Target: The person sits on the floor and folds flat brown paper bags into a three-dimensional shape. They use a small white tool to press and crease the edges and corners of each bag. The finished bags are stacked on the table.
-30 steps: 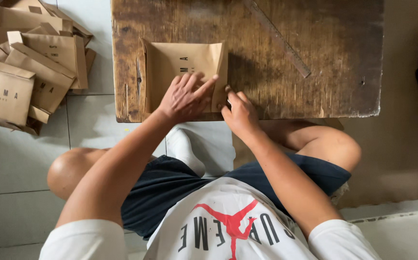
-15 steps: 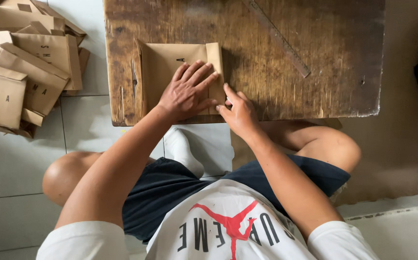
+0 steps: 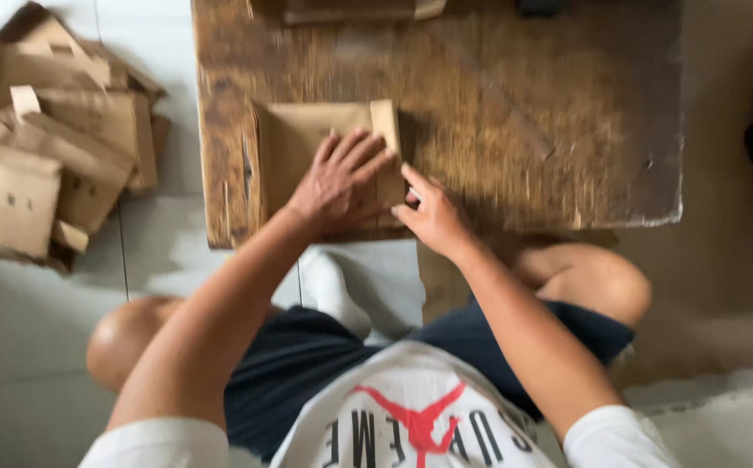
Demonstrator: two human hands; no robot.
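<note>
Flattening a brown paper bag (image 3: 307, 147) at the near-left corner of a worn wooden table (image 3: 550, 130).

Left hand (image 3: 337, 182) pressed flat on it, fingers spread; right hand (image 3: 433, 217) pinching its right edge. Light, thin, easily creased; best gripped at folded edges. Table edge close below, bare wood rightward. Finished bags (image 3: 47, 156) heaped on the floor, left.

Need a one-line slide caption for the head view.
Left hand flattens brown paper bag on wooden table; right hand creases its edge.
</note>
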